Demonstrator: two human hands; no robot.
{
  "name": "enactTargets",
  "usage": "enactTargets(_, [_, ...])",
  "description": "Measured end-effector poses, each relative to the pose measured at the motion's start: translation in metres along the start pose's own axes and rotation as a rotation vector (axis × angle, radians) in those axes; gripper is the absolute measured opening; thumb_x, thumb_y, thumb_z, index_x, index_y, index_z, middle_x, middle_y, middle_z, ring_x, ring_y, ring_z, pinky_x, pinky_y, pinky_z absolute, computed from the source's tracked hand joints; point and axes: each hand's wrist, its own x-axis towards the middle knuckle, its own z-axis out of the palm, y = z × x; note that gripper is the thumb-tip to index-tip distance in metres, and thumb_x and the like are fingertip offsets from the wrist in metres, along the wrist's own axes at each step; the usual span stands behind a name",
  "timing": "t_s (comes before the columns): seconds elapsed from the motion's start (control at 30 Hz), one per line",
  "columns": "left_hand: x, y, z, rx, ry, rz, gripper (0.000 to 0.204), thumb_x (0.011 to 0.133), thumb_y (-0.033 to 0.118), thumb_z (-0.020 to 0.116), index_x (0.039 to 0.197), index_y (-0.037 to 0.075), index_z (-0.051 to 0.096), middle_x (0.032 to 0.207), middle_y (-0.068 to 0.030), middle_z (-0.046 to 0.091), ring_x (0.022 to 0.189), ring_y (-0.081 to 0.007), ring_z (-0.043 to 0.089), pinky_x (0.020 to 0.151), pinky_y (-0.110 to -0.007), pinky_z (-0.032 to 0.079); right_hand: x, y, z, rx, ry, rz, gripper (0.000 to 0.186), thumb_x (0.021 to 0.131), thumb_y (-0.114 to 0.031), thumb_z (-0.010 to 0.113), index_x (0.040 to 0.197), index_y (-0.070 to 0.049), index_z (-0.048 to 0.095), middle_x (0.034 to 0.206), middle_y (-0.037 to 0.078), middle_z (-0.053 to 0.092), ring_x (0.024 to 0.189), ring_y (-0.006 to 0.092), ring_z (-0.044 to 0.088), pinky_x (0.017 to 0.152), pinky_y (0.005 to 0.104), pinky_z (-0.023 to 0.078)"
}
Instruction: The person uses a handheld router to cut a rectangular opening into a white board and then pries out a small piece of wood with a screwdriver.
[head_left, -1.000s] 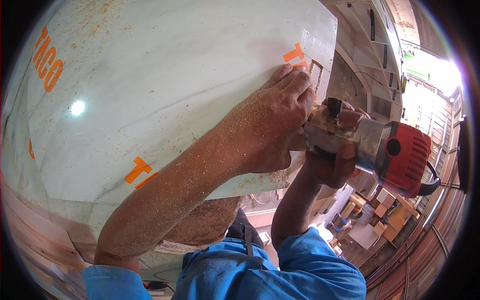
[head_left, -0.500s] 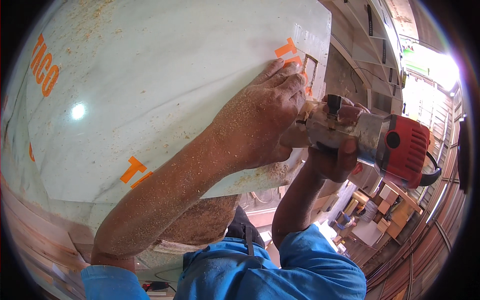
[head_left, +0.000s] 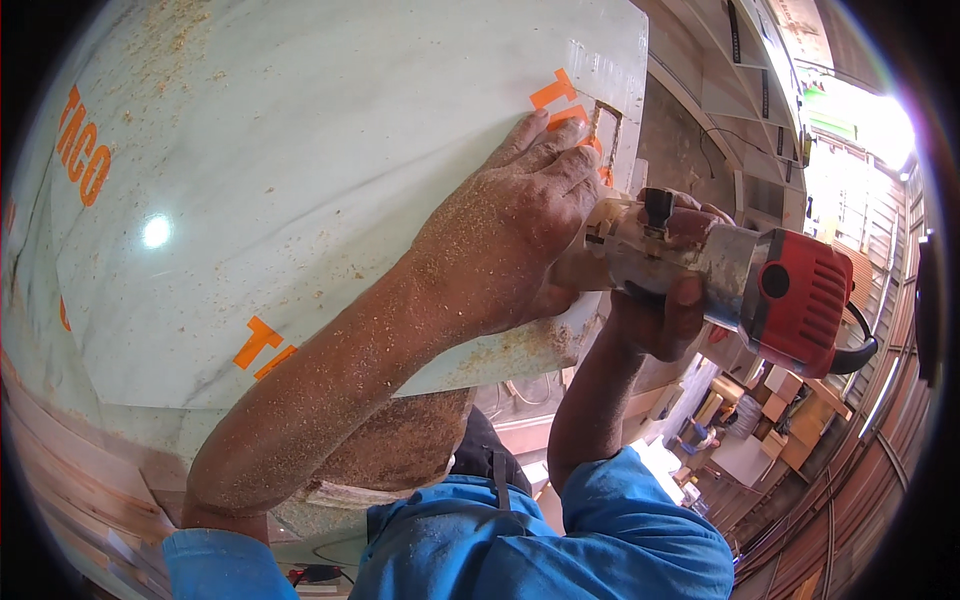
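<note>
A large pale glossy laminated panel (head_left: 300,180) with orange lettering fills most of the view, dusted with sawdust. My left hand (head_left: 510,235) lies flat on it near its right edge, fingers spread beside a narrow rectangular slot (head_left: 603,125) cut in the panel. My right hand (head_left: 668,300) grips a red and silver hand router (head_left: 750,280), whose base presses against the panel's right edge just below the slot. Sawdust covers my left forearm and hand. The router's cutting bit is hidden behind my left hand.
A black power cord (head_left: 855,350) leaves the router's red cap. Wooden boards (head_left: 70,480) lie under the panel at lower left. Stacked panels (head_left: 740,80) stand at upper right. Far below at right are boxes and wood pieces (head_left: 780,410) on a workshop floor.
The router and my right hand have crept slightly along the panel edge, and my left hand has shifted with them toward the slot. The grip is unchanged.
</note>
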Motion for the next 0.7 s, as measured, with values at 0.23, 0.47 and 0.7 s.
enactTargets(0.23, [0.000,-0.002,-0.001,-0.024,0.001,0.013,0.087,0.066,0.026,0.087,0.136,-0.010,0.049,0.138,-0.0258,0.052,0.143,-0.0398,0.041,0.127,-0.051,0.022,-0.004,0.003,0.002,0.003,0.021,0.008,0.085,0.077,-0.027,0.082,0.141,0.003,0.036,0.126,0.025,0.057,0.116,0.0340,0.061,0.102,0.0473,0.050])
enactTargets(0.47, [-0.001,-0.004,-0.002,-0.067,0.000,0.019,0.087,0.067,0.023,0.083,0.137,-0.013,0.045,0.143,-0.0313,0.046,0.144,-0.0433,0.037,0.127,-0.049,0.021,-0.006,0.000,0.008,-0.116,-0.028,0.012,0.081,0.078,-0.033,0.081,0.138,0.003,0.041,0.127,0.024,0.057,0.115,0.0317,0.061,0.104,0.0467,0.049])
enactTargets(0.7, [0.000,-0.001,-0.010,-0.033,-0.038,-0.001,0.087,0.067,0.020,0.080,0.138,-0.014,0.043,0.146,-0.0313,0.043,0.145,-0.0428,0.036,0.127,-0.049,0.021,-0.008,-0.002,0.024,-0.159,0.021,0.014,0.088,0.077,-0.042,0.085,0.137,0.004,0.041,0.124,0.023,0.058,0.115,0.0306,0.062,0.103,0.0447,0.050])
